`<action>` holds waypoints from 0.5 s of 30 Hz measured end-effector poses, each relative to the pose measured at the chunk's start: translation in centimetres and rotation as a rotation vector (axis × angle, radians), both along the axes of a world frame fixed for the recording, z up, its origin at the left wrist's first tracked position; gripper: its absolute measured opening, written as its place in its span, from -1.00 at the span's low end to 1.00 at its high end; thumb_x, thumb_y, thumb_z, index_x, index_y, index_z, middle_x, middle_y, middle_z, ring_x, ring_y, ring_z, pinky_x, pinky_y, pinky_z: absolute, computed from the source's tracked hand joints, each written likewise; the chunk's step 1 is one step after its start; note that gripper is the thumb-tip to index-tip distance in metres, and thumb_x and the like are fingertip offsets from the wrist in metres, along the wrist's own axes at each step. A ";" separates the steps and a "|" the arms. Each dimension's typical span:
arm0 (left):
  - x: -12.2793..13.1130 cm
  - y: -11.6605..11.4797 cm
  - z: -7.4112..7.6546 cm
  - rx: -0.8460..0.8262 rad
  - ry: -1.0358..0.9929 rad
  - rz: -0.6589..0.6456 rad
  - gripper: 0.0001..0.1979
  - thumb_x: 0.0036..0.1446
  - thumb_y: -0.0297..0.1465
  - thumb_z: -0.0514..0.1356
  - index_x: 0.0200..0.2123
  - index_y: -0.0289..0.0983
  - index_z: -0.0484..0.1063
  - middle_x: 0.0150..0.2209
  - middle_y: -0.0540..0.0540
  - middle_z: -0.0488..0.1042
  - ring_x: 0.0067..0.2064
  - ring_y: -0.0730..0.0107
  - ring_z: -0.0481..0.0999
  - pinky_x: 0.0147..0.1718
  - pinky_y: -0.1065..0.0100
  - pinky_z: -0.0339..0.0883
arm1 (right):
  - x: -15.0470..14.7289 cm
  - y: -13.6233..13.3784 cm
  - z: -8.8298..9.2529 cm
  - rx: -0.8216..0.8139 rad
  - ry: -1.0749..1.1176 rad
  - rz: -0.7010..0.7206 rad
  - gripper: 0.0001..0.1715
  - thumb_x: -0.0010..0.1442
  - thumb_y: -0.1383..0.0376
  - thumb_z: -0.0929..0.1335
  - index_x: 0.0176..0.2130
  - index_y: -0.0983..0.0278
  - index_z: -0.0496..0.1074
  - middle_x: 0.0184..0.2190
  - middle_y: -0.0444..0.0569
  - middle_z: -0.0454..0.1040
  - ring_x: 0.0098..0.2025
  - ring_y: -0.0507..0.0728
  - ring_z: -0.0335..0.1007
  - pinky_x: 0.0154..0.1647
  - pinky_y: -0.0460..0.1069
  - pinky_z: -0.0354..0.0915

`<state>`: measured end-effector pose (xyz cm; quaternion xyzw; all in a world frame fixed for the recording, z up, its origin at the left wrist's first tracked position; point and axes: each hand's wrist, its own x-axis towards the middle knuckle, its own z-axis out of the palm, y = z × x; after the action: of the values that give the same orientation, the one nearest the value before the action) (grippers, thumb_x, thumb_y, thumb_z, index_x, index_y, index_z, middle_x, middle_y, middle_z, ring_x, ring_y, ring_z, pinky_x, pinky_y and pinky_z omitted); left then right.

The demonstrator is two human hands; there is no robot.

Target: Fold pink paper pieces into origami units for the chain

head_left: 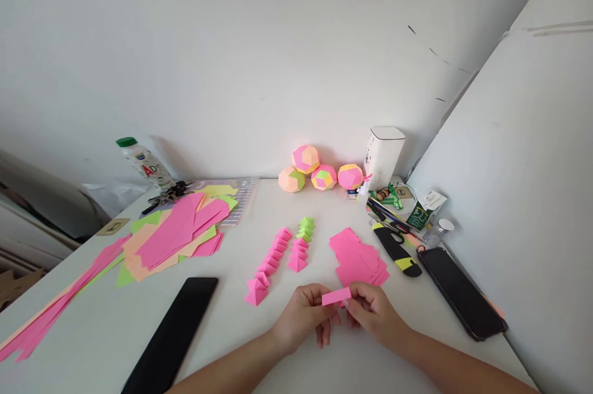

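Observation:
Between my two hands, just above the table's front, is a small folded strip of pink paper (336, 296). My left hand (306, 310) pinches its left end, and my right hand (370, 309) grips the right end between thumb and fingers. Right behind my hands lies a loose pile of pink paper pieces (359, 258). To the left stand two rows of folded paper units: a longer pink row (273, 258) and a shorter row (302, 243), green at the back and pink in front.
Several paper balls (306, 159) rest against the wall. Coloured paper sheets (171, 233) and a white bottle (146, 162) are at left, near a black tablet (173, 332). A utility knife (397, 250), a phone (461, 292) and a white box (383, 156) stand or lie at right.

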<state>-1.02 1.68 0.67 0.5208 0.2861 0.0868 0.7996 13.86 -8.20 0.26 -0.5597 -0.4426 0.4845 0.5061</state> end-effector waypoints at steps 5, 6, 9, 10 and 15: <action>0.1 0.0 0.1 0.010 -0.007 -0.015 -0.67 -0.06 -0.18 0.28 -0.43 -0.36 0.39 -0.55 -0.04 0.49 -0.72 0.52 0.38 -0.81 0.53 0.17 | -0.1 0.1 0.0 0.023 -0.009 0.001 -0.70 0.18 0.12 0.32 -0.41 0.31 0.36 -0.55 -0.11 0.41 -0.57 0.01 0.28 -0.56 -0.10 0.19; 0.1 0.0 0.1 0.011 -0.007 -0.019 -0.67 -0.06 -0.19 0.29 -0.43 -0.36 0.39 -0.55 -0.04 0.49 -0.72 0.52 0.38 -0.81 0.54 0.17 | -0.1 0.1 0.0 0.027 -0.007 0.002 -0.70 0.18 0.12 0.32 -0.41 0.31 0.36 -0.55 -0.11 0.41 -0.57 0.01 0.28 -0.56 -0.10 0.20; 0.1 0.0 0.0 0.006 0.001 -0.037 -0.68 -0.06 -0.19 0.29 -0.42 -0.36 0.38 -0.56 -0.04 0.49 -0.71 0.51 0.40 -0.81 0.54 0.17 | 0.0 0.1 0.0 0.020 0.005 0.005 -0.68 0.19 0.11 0.31 -0.42 0.31 0.36 -0.57 -0.13 0.38 -0.58 0.01 0.27 -0.56 -0.10 0.19; 0.1 0.1 0.0 0.005 0.008 -0.045 -0.68 -0.06 -0.19 0.29 -0.42 -0.36 0.37 -0.56 -0.04 0.49 -0.71 0.51 0.40 -0.81 0.54 0.18 | 0.0 0.1 0.0 0.014 0.010 0.005 -0.68 0.19 0.10 0.31 -0.42 0.31 0.36 -0.57 -0.13 0.37 -0.58 0.01 0.27 -0.57 -0.10 0.20; 0.0 0.1 -0.1 0.022 0.041 -0.084 -0.67 -0.03 -0.17 0.26 -0.42 -0.34 0.34 -0.58 -0.02 0.47 -0.69 0.50 0.41 -0.81 0.55 0.17 | 0.1 0.1 0.0 -0.004 0.012 0.003 -0.66 0.18 0.08 0.32 -0.43 0.31 0.35 -0.60 -0.15 0.35 -0.60 0.01 0.25 -0.57 -0.10 0.20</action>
<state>-0.99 1.81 0.54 0.5427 0.2792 0.0455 0.7909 14.00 -8.09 0.26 -0.5571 -0.4395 0.4894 0.5070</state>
